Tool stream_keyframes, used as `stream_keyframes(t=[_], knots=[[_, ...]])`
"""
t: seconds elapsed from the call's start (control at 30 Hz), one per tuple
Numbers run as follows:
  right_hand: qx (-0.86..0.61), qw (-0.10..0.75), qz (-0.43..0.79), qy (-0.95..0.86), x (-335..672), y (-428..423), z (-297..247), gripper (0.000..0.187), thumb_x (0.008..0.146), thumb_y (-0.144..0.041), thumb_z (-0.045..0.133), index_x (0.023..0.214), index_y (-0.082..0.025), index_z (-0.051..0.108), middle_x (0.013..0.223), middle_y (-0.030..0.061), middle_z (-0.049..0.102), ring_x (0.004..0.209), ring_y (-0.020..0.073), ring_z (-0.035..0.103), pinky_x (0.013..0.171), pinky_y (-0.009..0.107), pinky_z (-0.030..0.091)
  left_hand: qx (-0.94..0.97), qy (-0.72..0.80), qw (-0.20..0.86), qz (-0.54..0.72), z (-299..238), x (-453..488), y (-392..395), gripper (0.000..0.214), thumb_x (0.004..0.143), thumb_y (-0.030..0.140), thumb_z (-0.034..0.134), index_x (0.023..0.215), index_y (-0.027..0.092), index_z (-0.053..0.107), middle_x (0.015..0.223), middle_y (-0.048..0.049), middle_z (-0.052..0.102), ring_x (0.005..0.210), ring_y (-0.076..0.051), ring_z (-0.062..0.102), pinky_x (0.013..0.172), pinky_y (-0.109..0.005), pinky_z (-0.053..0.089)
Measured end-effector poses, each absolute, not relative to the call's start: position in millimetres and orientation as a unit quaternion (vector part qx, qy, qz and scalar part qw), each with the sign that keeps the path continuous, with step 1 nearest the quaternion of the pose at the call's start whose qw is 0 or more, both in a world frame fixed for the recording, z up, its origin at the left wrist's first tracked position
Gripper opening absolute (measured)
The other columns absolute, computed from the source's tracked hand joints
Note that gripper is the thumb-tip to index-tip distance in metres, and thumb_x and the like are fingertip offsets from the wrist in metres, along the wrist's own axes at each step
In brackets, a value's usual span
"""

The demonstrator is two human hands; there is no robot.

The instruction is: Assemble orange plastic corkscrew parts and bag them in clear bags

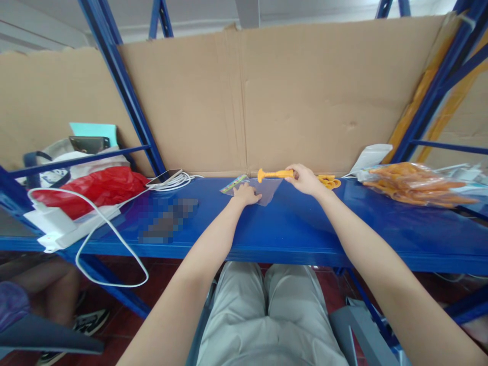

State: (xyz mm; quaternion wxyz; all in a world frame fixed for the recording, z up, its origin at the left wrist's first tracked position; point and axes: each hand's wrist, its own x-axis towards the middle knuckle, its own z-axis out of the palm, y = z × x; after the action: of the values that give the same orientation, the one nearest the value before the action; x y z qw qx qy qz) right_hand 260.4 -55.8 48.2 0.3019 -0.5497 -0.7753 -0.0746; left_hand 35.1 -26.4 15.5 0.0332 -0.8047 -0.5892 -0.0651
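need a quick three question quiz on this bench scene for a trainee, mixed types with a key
1. Which hand holds a yellow piece?
2. True or false: the red bag lies to the left of the clear bag.
3. What does the left hand touch? a) the red bag; b) the clear bag; c) a coiled cable.

Key: 1. The right hand. 2. True. 3. b.

Tall brown cardboard panels (pixel 328 96), blue metal posts (pixel 125 86), blue tabletop (pixel 290 229), dark red floor (pixel 124 333), pale ceiling (pixel 202 11)
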Motion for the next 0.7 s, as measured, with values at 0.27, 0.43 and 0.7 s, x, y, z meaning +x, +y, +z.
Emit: stream_keyframes(t=[0.27,0.43,0.7], knots=[[-0.628,0.15,-0.105,-0.757,276,-59,45,0.029,0.088,-0.022,0.056,0.117,-0.023,0.061,0.123,0.0108,0.063,0.111,0.0274,0.058,0.091,0.04,0.043,-0.747,-0.662,0.046,-0.043,19,39,-35,0.05,0.092,0.049,0.043,0.126,0.018,0.062,0.149,-0.0178,0.043,0.138,-0.039,0.036,0.112,-0.062,0.025],[-0.642,0.134,-0.105,-0.748,276,-58,47,0.032,0.088,-0.024,0.057,0.12,-0.024,0.061,0.123,0.0103,0.064,0.111,0.0276,0.059,0.092,0.04,0.044,-0.808,-0.576,0.071,-0.107,18,46,-34,0.036,0.092,0.035,0.048,0.116,0.013,0.064,0.133,-0.0175,0.057,0.127,-0.03,0.051,0.105,-0.041,0.042],[-0.667,0.122,-0.1,-0.729,280,-62,53,0.036,0.087,-0.021,0.057,0.122,-0.022,0.061,0.128,0.0125,0.062,0.117,0.03,0.058,0.093,0.042,0.044,-0.85,-0.52,0.047,-0.073,19,69,-47,0.045,0.089,0.053,0.049,0.102,0.015,0.07,0.106,-0.0142,0.073,0.104,-0.028,0.067,0.087,-0.033,0.051]])
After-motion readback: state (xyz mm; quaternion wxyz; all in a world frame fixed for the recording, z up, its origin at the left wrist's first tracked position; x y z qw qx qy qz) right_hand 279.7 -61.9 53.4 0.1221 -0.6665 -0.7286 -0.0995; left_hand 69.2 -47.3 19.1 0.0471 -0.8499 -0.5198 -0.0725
